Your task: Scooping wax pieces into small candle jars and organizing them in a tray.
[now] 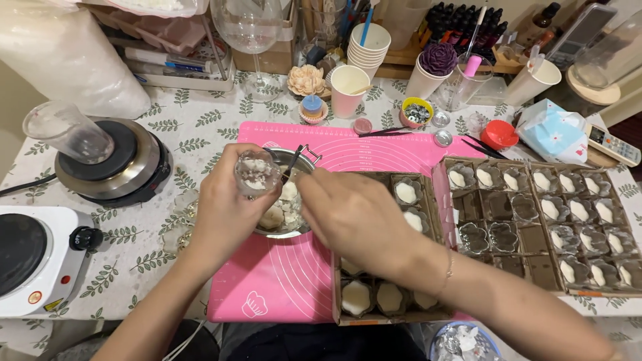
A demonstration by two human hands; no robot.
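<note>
Nearest us, left hand (224,207) has fingers wrapped round a small clear glass cup (256,174) of white wax bits, tipped over the metal pot (287,200) on the pink mat (281,281). Glass looks light, rigid, slick, breakable; we'd grip its sidewall. Right hand (358,217) covers the pot, fingers curled, pinch unclear.

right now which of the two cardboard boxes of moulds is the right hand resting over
The nearer cardboard box on the pink mat; the right hand covers its top end. The other box lies further right, untouched, with more filled moulds.
</note>
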